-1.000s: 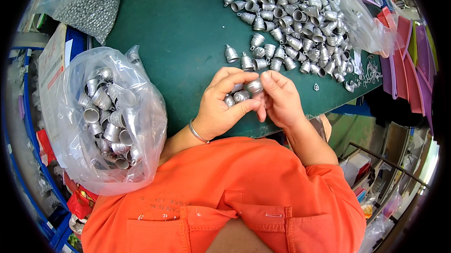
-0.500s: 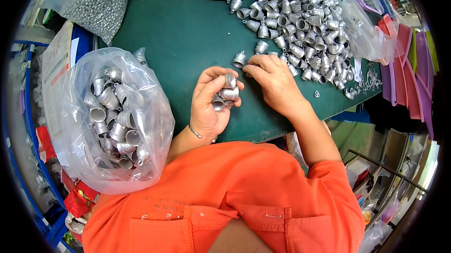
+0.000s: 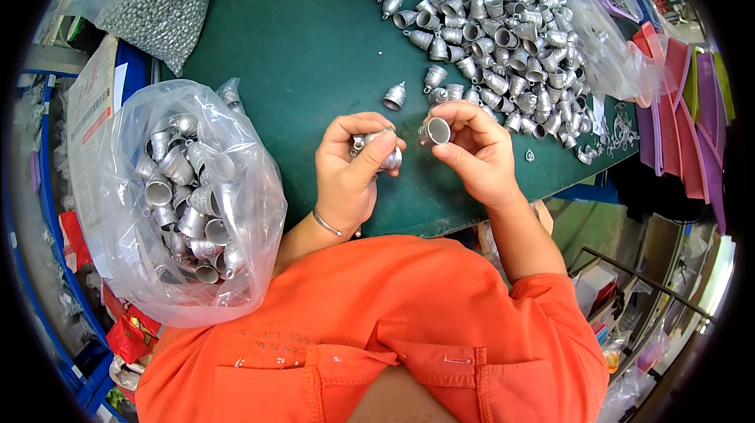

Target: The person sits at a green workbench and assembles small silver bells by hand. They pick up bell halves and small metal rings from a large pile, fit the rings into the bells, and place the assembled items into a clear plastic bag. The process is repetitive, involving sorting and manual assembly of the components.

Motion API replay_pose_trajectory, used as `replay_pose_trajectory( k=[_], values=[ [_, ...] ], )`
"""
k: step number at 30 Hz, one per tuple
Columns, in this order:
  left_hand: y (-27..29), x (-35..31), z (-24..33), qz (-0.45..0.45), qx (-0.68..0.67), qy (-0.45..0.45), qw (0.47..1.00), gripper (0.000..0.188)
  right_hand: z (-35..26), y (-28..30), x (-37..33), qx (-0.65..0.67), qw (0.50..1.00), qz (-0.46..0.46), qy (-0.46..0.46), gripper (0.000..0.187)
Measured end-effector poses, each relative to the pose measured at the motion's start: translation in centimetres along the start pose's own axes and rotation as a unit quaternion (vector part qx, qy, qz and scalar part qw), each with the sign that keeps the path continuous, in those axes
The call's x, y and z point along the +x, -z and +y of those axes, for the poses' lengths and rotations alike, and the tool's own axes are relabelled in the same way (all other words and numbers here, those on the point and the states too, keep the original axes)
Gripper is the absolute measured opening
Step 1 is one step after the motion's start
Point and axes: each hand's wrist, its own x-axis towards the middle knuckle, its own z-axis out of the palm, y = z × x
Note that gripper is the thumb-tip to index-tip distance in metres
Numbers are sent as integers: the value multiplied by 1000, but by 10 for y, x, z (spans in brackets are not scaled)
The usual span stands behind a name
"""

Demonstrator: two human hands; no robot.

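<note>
Several small silvery metal bells (image 3: 389, 159) are gathered in my left hand (image 3: 351, 162), its fingers curled round them and partly hiding them. To its right, my right hand (image 3: 480, 152) pinches a single bell (image 3: 435, 131) between thumb and fingers, its open mouth turned toward me. Just beyond the hands a lone bell (image 3: 395, 96) stands on the green tabletop (image 3: 314, 45). A large heap of the same bells (image 3: 503, 38) spreads over the far right of the table. On the left, a clear plastic bag (image 3: 259, 250) holds more bells (image 3: 191, 222).
A clear bag of tiny silvery beads (image 3: 169, 14) lies at the far left. Loose metal rings (image 3: 621, 136) and an empty-looking clear bag (image 3: 602, 53) sit by the right edge. Pink and purple bins (image 3: 684, 108) stand beyond it. A carton (image 3: 90, 124) is behind the bell bag.
My right hand has come back from near the heap's edge, now holding a bell up. The left thumb has closed further over the bells in my left hand.
</note>
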Motion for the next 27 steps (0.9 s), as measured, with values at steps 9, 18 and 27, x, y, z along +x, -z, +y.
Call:
replay_pose_trajectory(
  k=[9, 18, 27],
  values=[
    [-1, -1, -2, 31, 67, -3, 997, 14, -6, -10, 3, -9, 997, -13, 70, 33],
    [-15, 17, -13, 34, 143, -396, 907, 13, -63, -127, 56, -201, 802, -205, 523, 33],
    [-6, 1, 4, 86, -3, -1, 996, 16, -52, -21, 77, -484, 833, -64, 261, 29]
  ],
)
